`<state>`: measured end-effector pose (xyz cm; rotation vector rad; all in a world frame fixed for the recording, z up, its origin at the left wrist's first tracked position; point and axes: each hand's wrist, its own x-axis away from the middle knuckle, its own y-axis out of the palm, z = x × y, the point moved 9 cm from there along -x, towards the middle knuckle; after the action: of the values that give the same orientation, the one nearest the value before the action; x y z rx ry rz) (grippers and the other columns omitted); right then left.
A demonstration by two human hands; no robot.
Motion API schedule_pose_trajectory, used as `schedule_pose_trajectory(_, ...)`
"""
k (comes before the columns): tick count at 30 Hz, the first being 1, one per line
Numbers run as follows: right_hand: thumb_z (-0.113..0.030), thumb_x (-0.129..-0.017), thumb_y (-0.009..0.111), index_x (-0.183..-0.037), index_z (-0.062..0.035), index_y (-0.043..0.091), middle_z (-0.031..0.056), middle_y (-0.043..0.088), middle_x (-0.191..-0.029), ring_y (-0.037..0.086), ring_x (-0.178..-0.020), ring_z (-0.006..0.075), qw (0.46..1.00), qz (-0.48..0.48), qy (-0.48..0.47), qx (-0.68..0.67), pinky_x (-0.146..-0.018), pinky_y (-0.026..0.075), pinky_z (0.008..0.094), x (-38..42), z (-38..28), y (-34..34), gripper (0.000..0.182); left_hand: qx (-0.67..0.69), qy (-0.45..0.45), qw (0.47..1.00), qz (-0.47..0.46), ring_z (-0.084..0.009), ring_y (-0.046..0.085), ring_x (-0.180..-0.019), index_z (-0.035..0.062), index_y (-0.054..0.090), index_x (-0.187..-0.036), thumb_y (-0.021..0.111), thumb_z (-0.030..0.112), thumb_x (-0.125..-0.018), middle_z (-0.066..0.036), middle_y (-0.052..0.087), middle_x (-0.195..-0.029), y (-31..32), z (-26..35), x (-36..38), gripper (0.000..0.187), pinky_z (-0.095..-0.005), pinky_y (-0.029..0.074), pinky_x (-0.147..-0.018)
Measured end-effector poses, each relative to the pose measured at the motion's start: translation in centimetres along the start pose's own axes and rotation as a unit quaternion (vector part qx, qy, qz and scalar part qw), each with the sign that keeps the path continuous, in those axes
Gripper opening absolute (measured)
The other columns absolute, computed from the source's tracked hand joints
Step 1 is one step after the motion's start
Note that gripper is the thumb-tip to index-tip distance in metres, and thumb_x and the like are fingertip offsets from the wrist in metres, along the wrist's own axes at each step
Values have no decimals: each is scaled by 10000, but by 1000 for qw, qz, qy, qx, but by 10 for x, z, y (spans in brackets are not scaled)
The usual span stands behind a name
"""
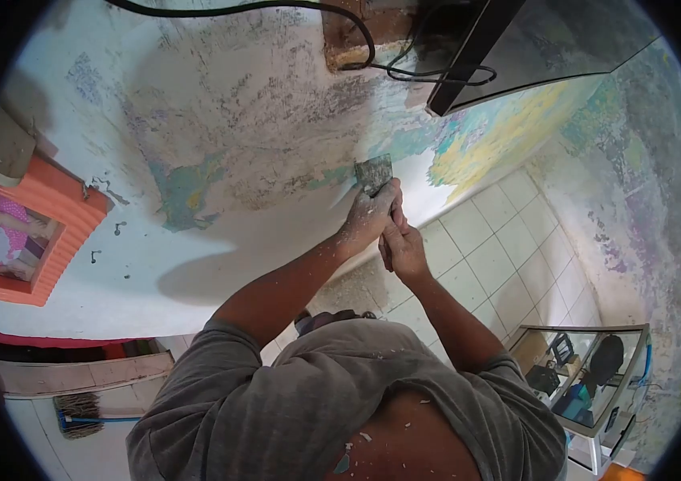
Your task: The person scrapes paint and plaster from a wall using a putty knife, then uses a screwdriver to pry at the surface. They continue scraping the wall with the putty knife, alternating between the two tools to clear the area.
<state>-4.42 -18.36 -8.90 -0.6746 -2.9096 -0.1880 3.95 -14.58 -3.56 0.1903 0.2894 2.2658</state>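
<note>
Both my hands are closed round one scraper [374, 173], whose wide, flat, plaster-smeared blade lies against the wall [276, 188]. My left hand [370, 214] grips it close behind the blade and is dusted white. Lower on the handle, my right hand [404, 252] is wrapped just below the left; the handle itself is mostly hidden by fingers. Around the blade the wall shows patches of turquoise, purple and yellow old paint, with bare white and grey areas between. Flakes of paint lie on my grey shirt [316, 385].
A black cable [276, 6] hangs over a dark flat panel [541, 48] at the top. Left is an orange-framed picture [64, 232]; a broom [77, 415] lies below it. A glass-topped case [585, 373] stands at right on the tiled floor [476, 248].
</note>
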Motion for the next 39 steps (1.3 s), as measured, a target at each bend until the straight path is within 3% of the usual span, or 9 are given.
schedule_pose_trajectory(16,-308,-1036,446,-725,-71,495,2,442,-538,410,-426,103,998,-42,-22,-50,-412,342,255,12,33,2,394,-38,-13,999,12,-172,566,-533,39,511,-712,467,281,-1012,-63,523,-567,-1,-24,17,388,-312,479,-528)
schedule_pose_trajectory(20,-317,-1033,437,-733,-61,491,2,451,-540,408,-421,101,998,-37,-51,14,-413,337,249,-12,-5,6,397,-57,33,997,49,-163,569,-532,49,519,-726,472,306,-1009,-51,524,-567,-10,0,-5,385,-304,478,-507)
schedule_pose_trajectory(22,-345,-1025,454,-746,-59,488,2,449,-537,418,-436,93,998,-30,-59,16,-415,336,254,-18,-28,10,401,-51,-18,997,55,-158,573,-534,50,530,-742,484,316,-1003,-44,526,-568,-5,25,-8,375,-301,475,-492)
schedule_pose_trajectory(30,-308,-1021,470,-915,-44,496,-13,450,-558,413,-473,71,995,-17,-88,-49,-447,341,236,13,-17,3,285,-51,43,998,8,-154,558,-520,33,501,-732,462,252,-1012,-50,504,-552,11,10,10,358,-302,457,-481)
schedule_pose_trajectory(32,-324,-1021,476,-841,-47,508,-6,453,-556,427,-485,81,998,1,-41,38,-461,350,250,-9,-38,5,331,-14,16,1000,23,-152,563,-531,36,494,-707,456,292,-1019,-49,503,-551,-1,18,-10,406,-296,458,-499)
schedule_pose_trajectory(36,-347,-1023,474,-646,-63,454,-1,463,-557,445,-496,86,997,-5,-76,30,-474,358,264,-12,-50,4,473,-45,23,999,9,-148,560,-533,46,503,-709,457,318,-1026,-51,512,-559,4,39,-11,420,-299,462,-504)
schedule_pose_trajectory(37,-316,-1031,461,-844,-20,576,-9,464,-561,433,-486,74,993,-10,-84,76,-460,350,243,-6,-40,0,368,-27,23,999,14,-145,559,-531,36,505,-710,463,271,-1021,-50,515,-560,7,31,-3,392,-296,463,-501)
schedule_pose_trajectory(38,-268,-1033,454,-1194,10,553,-14,465,-565,420,-470,62,992,-13,-126,-14,-440,338,222,6,-23,-1,337,-26,24,999,13,-145,559,-531,36,505,-710,463,271,-1021,-50,515,-560,9,19,6,392,-296,463,-501)
schedule_pose_trajectory(39,-248,-1032,452,-1316,9,450,-15,466,-566,417,-463,58,995,-14,-97,-23,-432,334,217,15,-10,-1,383,-33,22,999,8,-144,560,-533,32,507,-710,467,259,-1019,-50,517,-562,12,7,14,386,-296,464,-504)
